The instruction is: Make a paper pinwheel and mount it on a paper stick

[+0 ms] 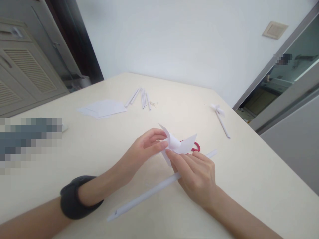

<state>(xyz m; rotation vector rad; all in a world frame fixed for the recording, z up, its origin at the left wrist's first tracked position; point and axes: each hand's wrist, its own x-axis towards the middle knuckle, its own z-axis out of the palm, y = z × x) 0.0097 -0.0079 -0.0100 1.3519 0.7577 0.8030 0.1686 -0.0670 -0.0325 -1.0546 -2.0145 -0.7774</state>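
Cream table (249,172), folded paper (178,144) pinched between left hand (143,147), right hand (196,174)

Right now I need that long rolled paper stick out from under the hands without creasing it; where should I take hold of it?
Grip the long rolled paper stick at its free lower-left stretch, pinching across its width from above. It lies flat on the table, and its upper part passes under the right hand, which with the left hand holds the folded paper.
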